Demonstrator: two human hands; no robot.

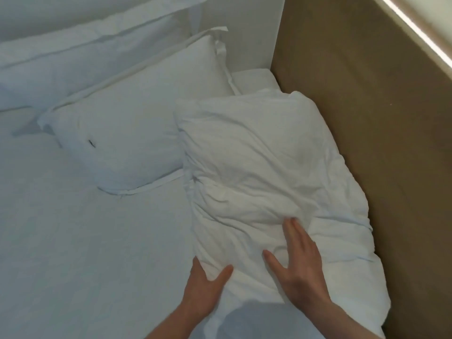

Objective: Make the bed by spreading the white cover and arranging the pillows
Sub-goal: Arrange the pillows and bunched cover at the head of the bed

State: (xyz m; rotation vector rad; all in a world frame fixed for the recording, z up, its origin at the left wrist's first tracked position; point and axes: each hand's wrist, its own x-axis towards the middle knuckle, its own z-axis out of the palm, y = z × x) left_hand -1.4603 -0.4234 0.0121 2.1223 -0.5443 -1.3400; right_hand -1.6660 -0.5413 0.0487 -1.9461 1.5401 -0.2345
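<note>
The single head-worn view looks steeply down, close over the bed (73, 241) (brown wall (367, 118) at right).

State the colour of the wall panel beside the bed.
Brown, plain; the wall panel shows best in the head view.
</note>
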